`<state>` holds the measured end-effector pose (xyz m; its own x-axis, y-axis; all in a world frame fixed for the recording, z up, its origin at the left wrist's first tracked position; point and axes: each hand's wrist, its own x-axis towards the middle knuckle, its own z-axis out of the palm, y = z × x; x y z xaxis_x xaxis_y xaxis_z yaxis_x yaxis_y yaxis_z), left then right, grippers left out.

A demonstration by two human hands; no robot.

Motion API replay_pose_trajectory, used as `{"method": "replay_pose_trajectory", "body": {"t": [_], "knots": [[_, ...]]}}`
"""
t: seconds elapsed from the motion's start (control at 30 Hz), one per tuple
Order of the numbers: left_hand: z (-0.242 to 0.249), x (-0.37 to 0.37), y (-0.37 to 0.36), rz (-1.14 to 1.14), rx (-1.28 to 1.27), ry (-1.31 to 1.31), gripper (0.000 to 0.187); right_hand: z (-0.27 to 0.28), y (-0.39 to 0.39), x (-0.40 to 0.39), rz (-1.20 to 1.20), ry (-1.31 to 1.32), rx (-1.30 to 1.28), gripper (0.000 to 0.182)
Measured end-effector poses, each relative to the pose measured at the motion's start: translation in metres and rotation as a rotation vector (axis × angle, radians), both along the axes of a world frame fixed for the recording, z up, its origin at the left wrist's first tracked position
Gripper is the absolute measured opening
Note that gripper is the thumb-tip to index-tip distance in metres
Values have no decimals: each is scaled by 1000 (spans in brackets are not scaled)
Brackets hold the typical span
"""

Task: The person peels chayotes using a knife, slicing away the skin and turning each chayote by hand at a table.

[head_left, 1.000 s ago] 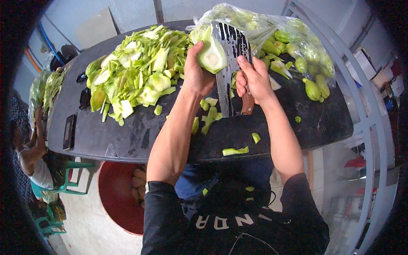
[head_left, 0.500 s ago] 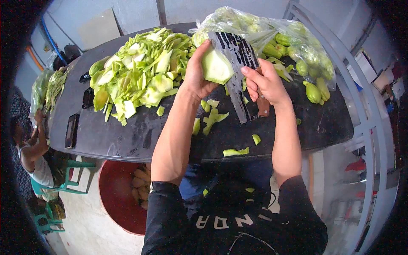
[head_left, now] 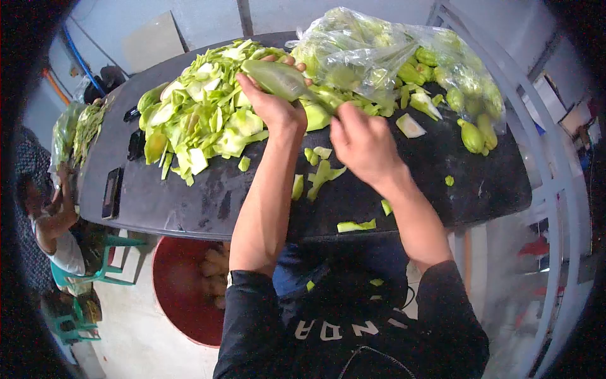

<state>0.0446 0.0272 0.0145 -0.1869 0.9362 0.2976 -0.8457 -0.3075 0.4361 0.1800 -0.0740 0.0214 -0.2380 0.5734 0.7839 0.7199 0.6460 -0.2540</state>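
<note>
My left hand (head_left: pixel 278 104), palm up, cups a smooth green vegetable (head_left: pixel 274 77) above the table, its fingers curled round the far side. My right hand (head_left: pixel 366 139) is closed in a fist just to the right, with its knuckles beside the vegetable's narrow end. The cleaver's handle is hidden inside that fist, and its blade is hard to make out against the greens. A large heap of green peelings and slices (head_left: pixel 208 107) lies beyond and left of my left hand. Below the hands are loose green peel scraps (head_left: pixel 325 177).
A clear plastic bag (head_left: pixel 353 47) of green chayotes lies at the back right, with chayotes (head_left: pixel 472 136) beside it. A phone (head_left: pixel 112 192) rests at the left edge. A red tub (head_left: pixel 189 290) stands on the floor. Another person (head_left: pixel 57 234) sits at far left.
My left hand has moved slightly left and turned palm up with the vegetable. My right hand has come left and the cleaver's broad blade no longer shows clearly.
</note>
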Motion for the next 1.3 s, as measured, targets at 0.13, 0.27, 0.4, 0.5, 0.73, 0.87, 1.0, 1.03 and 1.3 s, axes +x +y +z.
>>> {"method": "replay_pose_trajectory", "body": {"t": [0.13, 0.27, 0.4, 0.5, 0.73, 0.87, 1.0, 1.03, 1.3], "knots": [[-13, -10, 11, -249, 308, -197, 66, -9, -7, -16, 46, -111, 69, 27], [-18, -10, 14, -95, 252, -123, 66, -12, -8, -18, 29, -163, 84, 28], [-27, -20, 24, -411, 403, -352, 70, -11, -7, -17, 6, -190, 89, 26], [-25, -19, 24, -348, 379, -317, 69, -12, -7, -17, -13, -212, 114, 25], [-17, -13, 13, -201, 382, -192, 65, -12, -5, -16, 15, -166, 104, 26], [-13, -8, 9, -101, 357, -94, 63, -14, -4, -14, 26, -143, 58, 29], [-9, 5, -2, -111, 283, -123, 63, -13, 0, -14, 12, -127, 68, 29], [-7, 9, -5, -73, 227, -98, 63, -15, 2, -13, 7, -123, 58, 29], [-7, 18, -13, -32, 187, 21, 63, -17, 6, -13, 2, -99, 42, 26]]}}
